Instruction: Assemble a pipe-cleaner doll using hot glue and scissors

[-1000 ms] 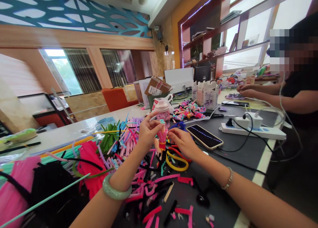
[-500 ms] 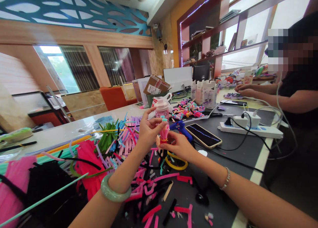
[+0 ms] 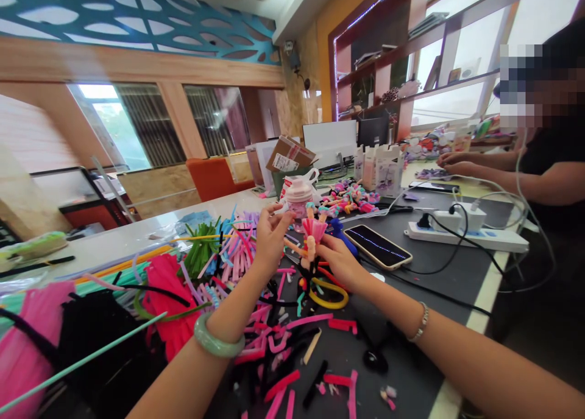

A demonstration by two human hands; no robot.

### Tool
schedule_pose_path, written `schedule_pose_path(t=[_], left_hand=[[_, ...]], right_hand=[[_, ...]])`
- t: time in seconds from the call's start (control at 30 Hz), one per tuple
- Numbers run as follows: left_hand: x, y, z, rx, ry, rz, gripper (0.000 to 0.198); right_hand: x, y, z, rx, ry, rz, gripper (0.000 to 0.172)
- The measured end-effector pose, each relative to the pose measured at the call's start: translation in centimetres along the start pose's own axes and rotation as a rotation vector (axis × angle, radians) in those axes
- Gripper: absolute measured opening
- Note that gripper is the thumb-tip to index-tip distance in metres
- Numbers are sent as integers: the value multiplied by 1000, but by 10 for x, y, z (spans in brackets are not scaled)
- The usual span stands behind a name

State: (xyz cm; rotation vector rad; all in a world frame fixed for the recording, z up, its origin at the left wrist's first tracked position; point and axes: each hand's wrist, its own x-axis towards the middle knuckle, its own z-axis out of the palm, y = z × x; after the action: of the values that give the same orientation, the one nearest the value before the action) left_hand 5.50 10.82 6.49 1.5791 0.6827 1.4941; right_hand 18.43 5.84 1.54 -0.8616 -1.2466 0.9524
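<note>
A small pipe-cleaner doll (image 3: 312, 235) hangs upside down over the middle of the table. Its pink skirt flares upward, two legs tipped with turquoise point up, and a peach arm sticks out to the left. My right hand (image 3: 340, 257) pinches the doll from the right, its fingertips partly behind the skirt. To the left, my left hand (image 3: 273, 233) is apart from the doll, thumb and fingers loosely parted with nothing visible between them. Just behind the doll stands a pink lidded bottle (image 3: 299, 197). Yellow-handled scissors (image 3: 329, 298) lie below it.
Cut pipe-cleaner pieces (image 3: 283, 385) litter the dark mat. Bundles of pipe cleaners (image 3: 167, 294) cover the left side. A blue glue gun (image 3: 343, 236), a phone (image 3: 378, 247) and a power strip (image 3: 466, 235) with cables lie right. Finished dolls (image 3: 350, 197) are piled behind. A co-worker's hands (image 3: 452, 161) are far right.
My left hand has let go of the doll and moved slightly left. The doll has shifted right in my right hand, and its turquoise-tipped legs now show apart.
</note>
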Motion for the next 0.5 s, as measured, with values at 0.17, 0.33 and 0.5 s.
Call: schedule_pose_path(t=[0.17,0.33,0.5], left_hand=[[3,-7,-6,13,-38,-116,39],[4,-6,-10,-31,-106,-146,37],[5,-12,-14,-79,-114,-189,35]], right_hand=[[-1,0,0,174,-36,128,23],[-3,-2,2,298,-75,138,31],[-4,-4,3,307,-104,131,40]])
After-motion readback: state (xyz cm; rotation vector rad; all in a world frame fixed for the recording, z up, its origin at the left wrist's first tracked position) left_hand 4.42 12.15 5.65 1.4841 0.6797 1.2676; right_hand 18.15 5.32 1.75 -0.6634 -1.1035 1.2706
